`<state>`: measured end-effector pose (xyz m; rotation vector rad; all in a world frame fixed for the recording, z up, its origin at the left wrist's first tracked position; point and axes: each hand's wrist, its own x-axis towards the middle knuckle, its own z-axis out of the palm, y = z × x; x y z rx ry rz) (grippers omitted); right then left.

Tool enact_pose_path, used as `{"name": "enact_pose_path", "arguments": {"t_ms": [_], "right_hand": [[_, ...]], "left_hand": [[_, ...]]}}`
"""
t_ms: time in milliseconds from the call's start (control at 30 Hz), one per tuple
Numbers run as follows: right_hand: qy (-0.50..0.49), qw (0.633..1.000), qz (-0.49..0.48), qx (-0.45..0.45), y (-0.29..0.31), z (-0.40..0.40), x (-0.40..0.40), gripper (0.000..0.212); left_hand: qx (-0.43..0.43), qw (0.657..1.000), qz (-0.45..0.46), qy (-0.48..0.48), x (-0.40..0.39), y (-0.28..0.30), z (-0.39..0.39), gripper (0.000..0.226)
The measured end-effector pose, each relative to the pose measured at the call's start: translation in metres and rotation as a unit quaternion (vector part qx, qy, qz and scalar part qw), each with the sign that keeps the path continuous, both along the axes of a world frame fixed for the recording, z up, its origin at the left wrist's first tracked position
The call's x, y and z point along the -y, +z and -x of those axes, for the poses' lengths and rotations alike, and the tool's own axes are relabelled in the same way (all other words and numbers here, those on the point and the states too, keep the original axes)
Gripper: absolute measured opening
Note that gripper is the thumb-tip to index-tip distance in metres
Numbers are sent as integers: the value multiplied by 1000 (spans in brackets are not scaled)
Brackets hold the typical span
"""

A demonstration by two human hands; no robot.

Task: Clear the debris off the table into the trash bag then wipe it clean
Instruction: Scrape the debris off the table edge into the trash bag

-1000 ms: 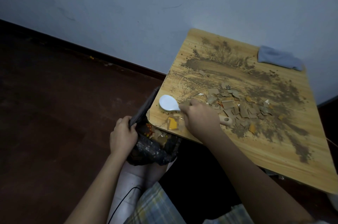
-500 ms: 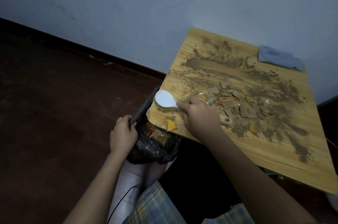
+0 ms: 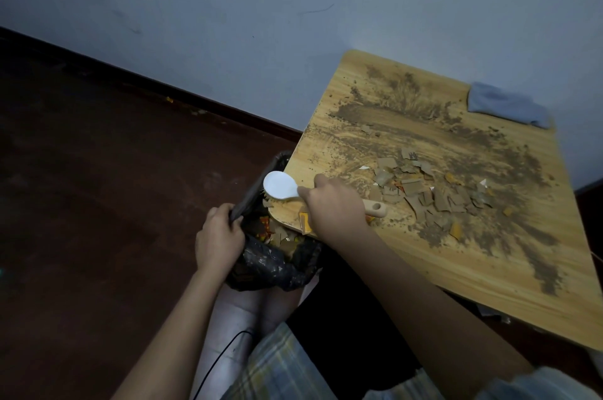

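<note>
The rim of the black trash bag (image 3: 270,264) is being gripped by the curled fingers of the left hand (image 3: 218,236), just below the table (image 3: 489,272) corner. A white-headed brush (image 3: 280,186) is being clasped in the right hand (image 3: 336,207) at the table's edge. Cardboard scraps (image 3: 434,195) and brown dirt (image 3: 522,164) are being left scattered beyond. A grey cloth (image 3: 507,105) is lying at the far corner.
</note>
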<state>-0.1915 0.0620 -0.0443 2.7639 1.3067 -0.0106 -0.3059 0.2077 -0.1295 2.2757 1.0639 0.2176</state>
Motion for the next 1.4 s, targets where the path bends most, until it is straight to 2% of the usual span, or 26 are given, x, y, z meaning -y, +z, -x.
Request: {"name": "enact_pose_path", "arguments": {"t_ms": [167,267,433,600,733,1100,1400], "right_hand": [[50,999,-6,13,-3,8,5,32],[47,999,-26,0,-1,3,13,35],[-40,998,-44,6,7,-18,38,31],[-149,989,-21,1,12,-44,64,28],[-185,983,-4,0,10,-57,75,23],[-45,999,15,25,-3,-18,58,30],[5,1000,0,2,-7,5,48,32]], "left_hand": [[5,1000,4,14,-4,1,2,18],[4,1000,7,14,-5,2,1,17],[5,1000,8,4,-1,3,0,18],[4,1000,11,-7,4,2,-2,18],[-1,1000,10,-7,6,1,-4,18],[0,1000,4,-9,9,0,-4,17],[1,1000,4,-4,9,0,-5,17]]}}
